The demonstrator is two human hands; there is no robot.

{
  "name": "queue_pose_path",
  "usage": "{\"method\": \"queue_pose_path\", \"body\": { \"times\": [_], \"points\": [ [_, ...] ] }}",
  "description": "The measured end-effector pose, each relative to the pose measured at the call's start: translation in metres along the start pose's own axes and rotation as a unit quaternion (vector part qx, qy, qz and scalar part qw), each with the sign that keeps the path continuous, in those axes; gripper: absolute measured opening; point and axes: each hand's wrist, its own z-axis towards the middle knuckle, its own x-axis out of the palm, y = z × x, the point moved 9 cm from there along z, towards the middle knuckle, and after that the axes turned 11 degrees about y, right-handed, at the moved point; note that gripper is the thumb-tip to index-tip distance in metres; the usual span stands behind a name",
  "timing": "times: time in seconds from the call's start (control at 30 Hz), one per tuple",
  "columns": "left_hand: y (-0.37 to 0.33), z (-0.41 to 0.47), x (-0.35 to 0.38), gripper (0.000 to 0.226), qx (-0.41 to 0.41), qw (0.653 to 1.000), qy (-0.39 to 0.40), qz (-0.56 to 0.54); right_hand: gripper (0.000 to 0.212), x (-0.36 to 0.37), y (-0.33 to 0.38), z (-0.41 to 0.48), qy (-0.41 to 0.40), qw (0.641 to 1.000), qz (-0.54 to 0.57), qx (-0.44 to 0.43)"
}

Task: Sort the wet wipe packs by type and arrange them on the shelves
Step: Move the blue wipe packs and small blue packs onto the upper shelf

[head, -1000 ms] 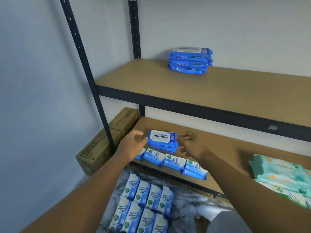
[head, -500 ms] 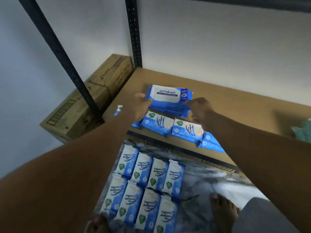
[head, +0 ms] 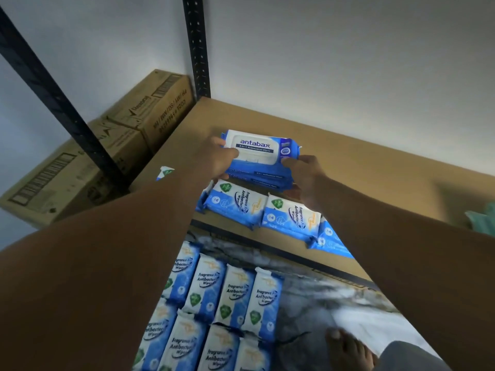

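Note:
A stack of blue Antabax wipe packs sits on the lower wooden shelf. My left hand grips its left end, thumb on the top pack's white lid. My right hand grips the right end, fingers curled round the stack's side. In front of the stack, a row of blue-and-white fragrance-free antibacterial wipe packs lies along the shelf's front edge. Several more of the same packs lie in rows on the floor below.
Brown cardboard boxes stand left of the shelf, behind a black upright post. A second post rises at the back corner. A teal pack shows at the right edge. A bare foot rests on the marbled floor.
The view has tilted down and moved closer, so the upper shelf has left the frame. Both hands have closed round the ends of the Antabax stack.

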Motion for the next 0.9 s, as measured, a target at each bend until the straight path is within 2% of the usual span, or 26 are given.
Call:
{"method": "queue_pose_path", "body": {
  "times": [0.2, 0.33, 0.47, 0.9],
  "points": [
    [0.005, 0.013, 0.009, 0.057, -0.005, 1.000, 0.010, 0.023, 0.050, 0.002, -0.002, 0.011, -0.009, 1.000, 0.017, 0.007],
    [-0.010, 0.009, 0.008, 0.056, 0.028, 0.998, 0.004, 0.063, 0.051, -0.006, 0.003, 0.007, -0.020, 1.000, 0.004, 0.007],
    [-0.028, -0.010, 0.012, 0.053, 0.057, 0.998, -0.004, 0.034, 0.052, -0.016, 0.011, -0.013, -0.024, 1.000, 0.007, 0.005],
    [-0.068, -0.179, -0.010, 0.051, 0.089, 0.996, -0.031, -0.002, 0.046, -0.020, 0.051, -0.184, 0.001, 0.997, 0.039, -0.061]
  ]
}}
